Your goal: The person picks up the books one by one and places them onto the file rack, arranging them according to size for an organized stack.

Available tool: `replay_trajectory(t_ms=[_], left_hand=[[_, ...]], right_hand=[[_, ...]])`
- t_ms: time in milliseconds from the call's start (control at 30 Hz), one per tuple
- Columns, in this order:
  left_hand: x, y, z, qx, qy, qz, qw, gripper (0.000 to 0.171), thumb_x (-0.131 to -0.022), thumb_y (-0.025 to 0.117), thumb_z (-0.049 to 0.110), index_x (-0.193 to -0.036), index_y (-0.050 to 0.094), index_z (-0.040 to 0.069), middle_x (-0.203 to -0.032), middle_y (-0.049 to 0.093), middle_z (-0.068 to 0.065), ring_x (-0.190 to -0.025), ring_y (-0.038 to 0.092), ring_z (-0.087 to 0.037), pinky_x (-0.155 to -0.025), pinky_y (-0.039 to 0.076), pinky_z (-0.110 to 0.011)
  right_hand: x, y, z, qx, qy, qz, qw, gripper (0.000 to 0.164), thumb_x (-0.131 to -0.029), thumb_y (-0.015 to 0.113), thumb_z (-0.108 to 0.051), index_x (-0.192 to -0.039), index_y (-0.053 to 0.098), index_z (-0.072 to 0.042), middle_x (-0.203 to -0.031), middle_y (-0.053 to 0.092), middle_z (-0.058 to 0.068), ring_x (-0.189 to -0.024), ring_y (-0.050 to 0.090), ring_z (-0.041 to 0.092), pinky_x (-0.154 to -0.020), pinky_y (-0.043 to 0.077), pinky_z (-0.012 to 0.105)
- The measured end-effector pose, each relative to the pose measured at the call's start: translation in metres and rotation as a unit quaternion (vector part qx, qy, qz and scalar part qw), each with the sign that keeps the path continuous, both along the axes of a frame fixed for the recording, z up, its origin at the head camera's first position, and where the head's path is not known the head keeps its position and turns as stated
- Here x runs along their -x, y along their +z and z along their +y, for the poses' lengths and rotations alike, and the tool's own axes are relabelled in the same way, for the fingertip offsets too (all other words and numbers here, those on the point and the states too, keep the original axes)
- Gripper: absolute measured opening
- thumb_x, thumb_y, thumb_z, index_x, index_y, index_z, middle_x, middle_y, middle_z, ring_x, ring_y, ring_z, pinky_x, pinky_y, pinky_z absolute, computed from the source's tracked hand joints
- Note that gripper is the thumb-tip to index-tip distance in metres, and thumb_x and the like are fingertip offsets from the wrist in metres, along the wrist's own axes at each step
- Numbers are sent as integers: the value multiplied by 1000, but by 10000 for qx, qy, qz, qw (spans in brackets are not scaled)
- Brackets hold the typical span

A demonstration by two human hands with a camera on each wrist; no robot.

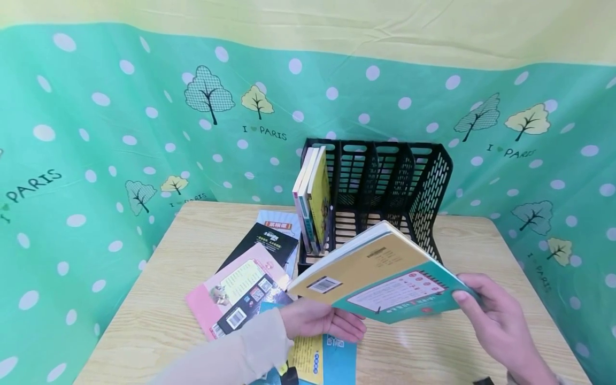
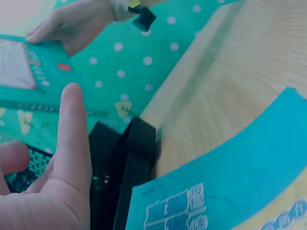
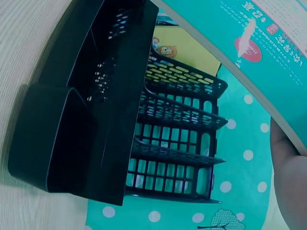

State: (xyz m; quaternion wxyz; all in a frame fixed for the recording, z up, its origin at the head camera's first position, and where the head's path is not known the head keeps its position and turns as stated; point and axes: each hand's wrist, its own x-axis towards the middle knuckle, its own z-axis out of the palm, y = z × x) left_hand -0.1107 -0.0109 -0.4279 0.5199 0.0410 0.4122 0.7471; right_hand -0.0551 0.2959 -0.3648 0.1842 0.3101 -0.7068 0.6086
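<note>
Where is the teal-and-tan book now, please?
In the head view, the teal-and-tan book is right of centre, in front of the black organizer, its right end in the right hand.

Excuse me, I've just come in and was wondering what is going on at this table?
A person's right hand grips a teal-and-tan book, while the left hand is near its lower edge, fingers extended. Upright books stand in the leftmost slot of a black rack; loose books lie overlapping on the table.
</note>
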Motion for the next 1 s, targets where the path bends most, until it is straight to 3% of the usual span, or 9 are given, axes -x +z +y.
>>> replay_trajectory(t_ms=[133, 267, 433, 567, 800, 867, 1000], left_hand=[[-3, -2, 9, -291, -106, -258, 9992, 50, -97, 53, 36, -120, 58, -8, -93, 71, -14, -90, 69, -26, -90, 50, -45], [-7, -4, 15, -646, -324, -732, 9947, 59, -95, 55, 41, -124, 53, -11, -92, 71, -11, -87, 70, -20, -86, 53, -35], [-13, -7, 22, -985, -501, -957, 9893, 47, -97, 51, 39, -111, 62, -5, -93, 71, -10, -87, 69, -18, -81, 55, -29], [-19, -10, 30, -1205, -631, -999, 9857, 40, -98, 48, 36, -96, 67, 1, -90, 72, -9, -85, 70, -15, -78, 56, -25], [-23, -21, 36, -2016, -779, -762, 9734, 44, -104, 34, 30, -104, 66, -1, -93, 71, -8, -87, 69, -12, -80, 54, -22], [-22, -20, 38, -1842, -746, -804, 9768, 38, -104, 35, 28, -106, 64, 4, -94, 71, -7, -86, 68, -11, -78, 55, -21], [-20, -15, 39, -746, -204, -685, 9947, 24, -100, 44, 29, -106, 61, 12, -92, 70, 1, -81, 67, -6, -74, 54, -17]], right_hand=[[-1, -1, -3, -33, -232, 25, 9997, 23, -86, 46, 25, -107, 52, 20, -102, 65, 15, -88, 64, 14, -76, 53, 17], [-1, -1, -6, 89, -167, 193, 9996, 21, -86, 47, 25, -105, 53, 21, -102, 65, 15, -89, 63, 14, -77, 53, 17], [-2, 1, -12, 300, 35, 457, 9985, 16, -86, 50, 23, -101, 53, 22, -101, 66, 14, -88, 62, 15, -79, 51, 16], [-3, 2, -18, 459, 208, 593, 9970, 15, -87, 53, 18, -101, 53, 23, -100, 66, 14, -85, 58, 16, -76, 50, 16], [-4, 2, -24, 644, 565, 809, 9930, 13, -88, 52, 17, -99, 53, 23, -101, 63, 17, -92, 57, 19, -79, 48, 19], [-5, 1, -25, 662, 576, 786, 9930, 13, -88, 52, 17, -99, 53, 23, -102, 64, 18, -96, 58, 20, -82, 49, 19], [-7, -1, -24, 556, 610, 594, 9948, 15, -89, 50, 17, -103, 53, 22, -105, 65, 21, -103, 60, 21, -86, 50, 19]])
